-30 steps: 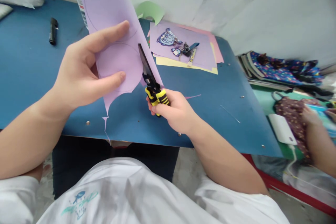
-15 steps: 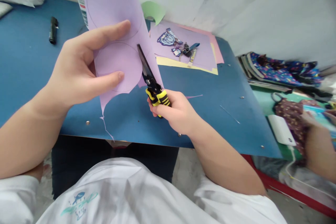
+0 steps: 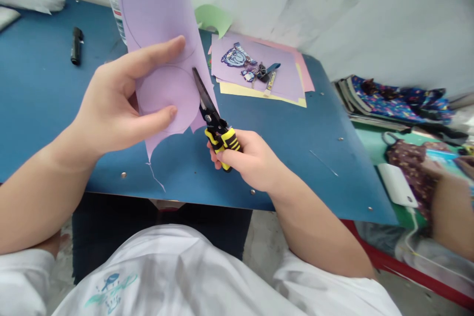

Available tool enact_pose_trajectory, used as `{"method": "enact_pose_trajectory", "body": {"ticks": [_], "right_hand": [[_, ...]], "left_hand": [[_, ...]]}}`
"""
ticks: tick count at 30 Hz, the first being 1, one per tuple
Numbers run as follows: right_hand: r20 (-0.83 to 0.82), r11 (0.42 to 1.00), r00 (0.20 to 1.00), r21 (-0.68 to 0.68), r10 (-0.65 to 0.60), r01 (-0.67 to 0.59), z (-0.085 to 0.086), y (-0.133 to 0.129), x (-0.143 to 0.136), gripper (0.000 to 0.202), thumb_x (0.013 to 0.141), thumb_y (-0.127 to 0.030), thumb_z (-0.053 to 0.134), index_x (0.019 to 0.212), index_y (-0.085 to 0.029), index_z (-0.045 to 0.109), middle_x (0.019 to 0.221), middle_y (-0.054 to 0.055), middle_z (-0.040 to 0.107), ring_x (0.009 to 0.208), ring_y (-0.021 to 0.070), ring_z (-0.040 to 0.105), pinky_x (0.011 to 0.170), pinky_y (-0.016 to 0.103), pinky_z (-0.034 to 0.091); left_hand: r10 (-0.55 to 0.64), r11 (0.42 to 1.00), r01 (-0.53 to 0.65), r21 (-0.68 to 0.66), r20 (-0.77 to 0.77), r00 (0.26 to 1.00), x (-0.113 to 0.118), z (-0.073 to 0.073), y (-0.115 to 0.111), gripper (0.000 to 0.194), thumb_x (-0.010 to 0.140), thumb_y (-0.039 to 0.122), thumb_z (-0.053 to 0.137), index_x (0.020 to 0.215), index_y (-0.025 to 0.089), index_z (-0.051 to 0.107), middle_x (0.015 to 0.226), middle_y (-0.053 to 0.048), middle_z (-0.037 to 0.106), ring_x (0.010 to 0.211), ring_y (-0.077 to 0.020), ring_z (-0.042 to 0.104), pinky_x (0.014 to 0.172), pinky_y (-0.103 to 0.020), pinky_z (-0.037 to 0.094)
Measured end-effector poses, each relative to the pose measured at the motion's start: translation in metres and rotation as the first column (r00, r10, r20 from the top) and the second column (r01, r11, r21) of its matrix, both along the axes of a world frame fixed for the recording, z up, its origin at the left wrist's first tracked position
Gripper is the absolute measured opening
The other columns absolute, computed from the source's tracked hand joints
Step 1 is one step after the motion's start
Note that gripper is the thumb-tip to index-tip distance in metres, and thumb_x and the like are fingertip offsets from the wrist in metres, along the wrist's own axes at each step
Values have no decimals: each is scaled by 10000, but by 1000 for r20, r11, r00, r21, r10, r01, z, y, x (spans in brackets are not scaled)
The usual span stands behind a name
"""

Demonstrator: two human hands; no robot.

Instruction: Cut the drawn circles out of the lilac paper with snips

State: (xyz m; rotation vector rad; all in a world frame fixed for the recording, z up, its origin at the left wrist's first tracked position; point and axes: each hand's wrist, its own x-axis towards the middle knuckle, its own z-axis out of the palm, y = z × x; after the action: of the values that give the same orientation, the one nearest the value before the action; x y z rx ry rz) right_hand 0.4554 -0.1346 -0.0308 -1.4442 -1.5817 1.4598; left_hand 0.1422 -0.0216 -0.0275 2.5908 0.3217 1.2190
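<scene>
My left hand [image 3: 122,98] grips a sheet of purple paper [image 3: 159,7], its thumb and forefinger on the front and the other fingers hidden behind. Pencil-drawn circles show on the sheet, and the lower circle [image 3: 170,94] is partly cut round along its right and bottom edges. A thin ragged strip dangles from the sheet's lower left corner. In my right hand [image 3: 244,158] are black scissors [image 3: 211,113] with yellow-and-black handles. Their blades look nearly closed and lie along the circle's right edge, pointing up and left.
On the blue table [image 3: 289,158] stand a plastic bottle [image 3: 114,5] and a black marker [image 3: 76,45]. Purple, pink and yellow sheets [image 3: 289,79] lie at the back under a bunch of keyrings [image 3: 259,69]. At right are a white power bank [image 3: 397,185] and another person's arm [image 3: 452,207].
The paper and my left hand have shifted slightly downward. The scissors stay at the circle's right edge, their blades looking more closed. The cut flap beside the circle hangs differently.
</scene>
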Motion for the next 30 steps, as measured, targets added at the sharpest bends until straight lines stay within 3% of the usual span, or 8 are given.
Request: {"method": "enact_pose_trajectory", "body": {"ticks": [5, 9, 13, 15, 18, 21, 26, 30], "right_hand": [[27, 999, 999, 27, 36, -37, -1, 0, 5, 98, 793, -303, 670, 869, -263, 720, 751, -28, 713, 721, 212, 664, 671, 357, 480], [35, 995, 997, 67, 67, -70, 1, 2, 9, 53, 810, -299, 681, 851, -280, 708, 771, -31, 690, 821, 235, 690, 733, 377, 514], [21, 994, 995, 46, 101, -102, 6, 2, 11, 83, 797, -330, 708, 859, -276, 721, 817, -19, 726, 923, 262, 718, 814, 399, 541], [4, 994, 995, 36, 104, -104, 7, 2, 11, 102, 803, -328, 713, 876, -263, 741, 876, -2, 767, 941, 260, 722, 829, 399, 541], [-68, 995, 992, 7, 102, -102, 8, 1, 10, 116, 789, -290, 730, 887, -239, 768, 931, 26, 806, 920, 246, 736, 836, 389, 560], [-173, 991, 979, -68, 104, -117, 9, 0, 10, 165, 755, -274, 769, 912, -229, 792, 950, 49, 826, 901, 251, 771, 798, 379, 590], [-268, 965, 955, -189, 126, -181, 17, 2, 16, 243, 715, -264, 829, 956, -238, 838, 921, 55, 841, 869, 272, 807, 791, 405, 633], [-246, 962, 961, -205, 128, -181, 18, 5, 18, 253, 698, -271, 826, 946, -223, 828, 908, 53, 842, 861, 263, 806, 782, 386, 619]], "left_hand": [[-38, 999, 38, 12, 21, 999, 1, 0, 7, 1489, 531, 592, 1194, 1822, 346, 494, 1765, -71, 645, 1551, -442, 722, 1206, -441, 741], [-59, 998, 60, -13, 18, 998, 2, 0, 7, 1289, 747, 576, 1088, 1842, 319, 459, 1834, -42, 560, 1656, -414, 629, 1313, -457, 659], [-111, 993, 110, 35, 2, 994, 3, -1, 8, 1361, 732, 632, 1071, 1861, 244, 417, 1864, -63, 520, 1696, -444, 571, 1392, -514, 569], [-117, 992, 116, 46, 18, 993, 7, 0, 0, 1281, 803, 655, 1019, 1857, 235, 425, 1867, -57, 515, 1703, -431, 569, 1407, -531, 563], [14, 1000, -13, -9, 129, 992, 17, 7, -28, 900, 1063, 660, 767, 1822, 260, 493, 1845, -6, 547, 1729, -374, 555, 1482, -606, 489], [257, 963, -247, -111, 93, 962, 26, 16, -59, 712, 1163, 464, 704, 1824, 328, 477, 1852, 67, 532, 1779, -335, 483, 1548, -642, 360], [418, 907, -422, 16, 101, 903, 23, 23, -66, 728, 1151, 360, 746, 1822, 400, 465, 1839, 110, 539, 1789, -386, 445, 1525, -703, 337], [450, 864, -446, 232, 39, 892, 18, 23, -61, 893, 1110, 242, 731, 1876, 439, 317, 1861, 138, 502, 1709, -388, 561, 1472, -603, 494]]}}
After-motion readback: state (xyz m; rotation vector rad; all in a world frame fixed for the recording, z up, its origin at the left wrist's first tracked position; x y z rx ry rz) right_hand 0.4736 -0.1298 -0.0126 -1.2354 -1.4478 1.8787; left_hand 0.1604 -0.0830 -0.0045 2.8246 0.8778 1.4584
